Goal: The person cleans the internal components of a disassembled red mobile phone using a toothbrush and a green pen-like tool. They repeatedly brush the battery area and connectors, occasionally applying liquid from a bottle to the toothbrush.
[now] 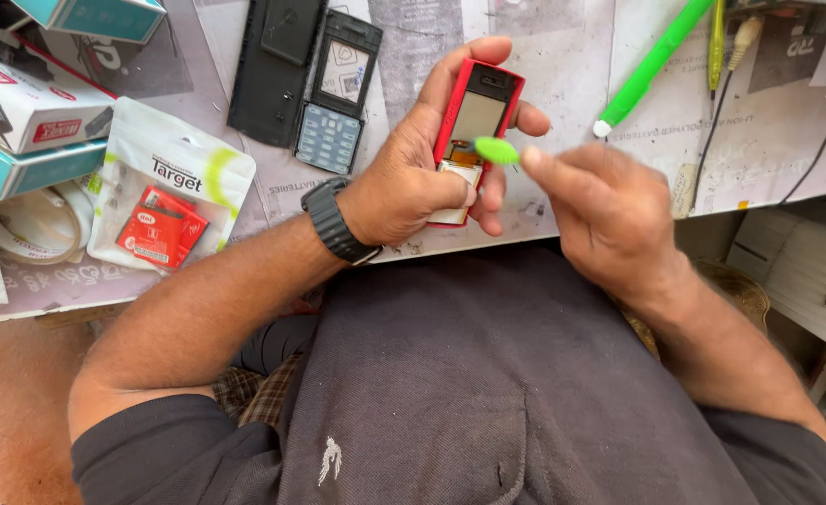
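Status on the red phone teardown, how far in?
Done: a black back cover and a keypad front panel lie apart on the table. In hand: the left hand holds the red phone with its lower part open, while the right hand holds a green pick at it. Left: the phone's red frame is still on; a packaged part lies unopened.

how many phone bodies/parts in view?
3. A red phone body with its lower part open, held in the left hand; a black flat back cover and a black front panel with grey keypad lying side by side on the table. More may be hidden in boxes.
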